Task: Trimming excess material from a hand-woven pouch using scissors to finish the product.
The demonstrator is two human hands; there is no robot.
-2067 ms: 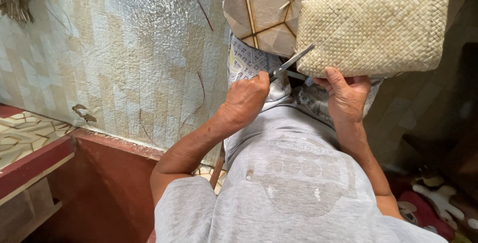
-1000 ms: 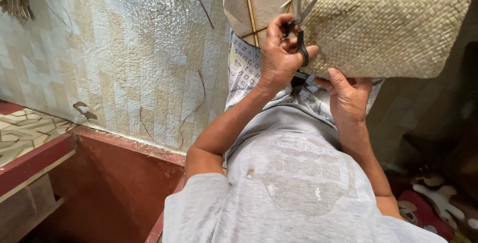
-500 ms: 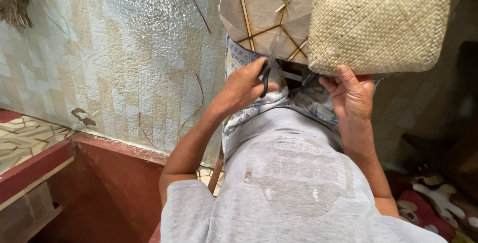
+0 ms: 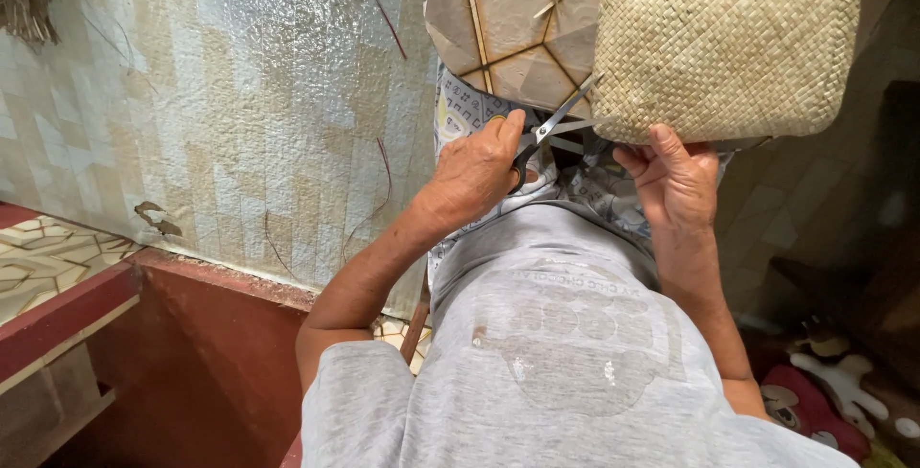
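My left hand point(image 4: 474, 176) grips a pair of dark-handled scissors point(image 4: 561, 123), whose blades are spread and point up to the right. Their tips touch the lower left corner of a flat woven straw pouch point(image 4: 728, 51), pale tan and rectangular. My right hand point(image 4: 676, 181) holds the pouch from below by its bottom edge, fingers up against it. Both hands are just above my lap, over patterned cloth point(image 4: 460, 109) and my grey shirt point(image 4: 565, 334).
A shiny pale woven mat point(image 4: 240, 94) covers the floor on the left, with thin loose strands lying on it. Brown floor tiles point(image 4: 517, 18) show above my knees. A red ledge point(image 4: 57, 315) runs at lower left. Soft toys point(image 4: 834, 382) lie at lower right.
My left hand rose with the scissors to the pouch's edge, dropped to my lap, and now holds the spread blades at the pouch's lower left corner. The pouch shifted slightly in my right hand.
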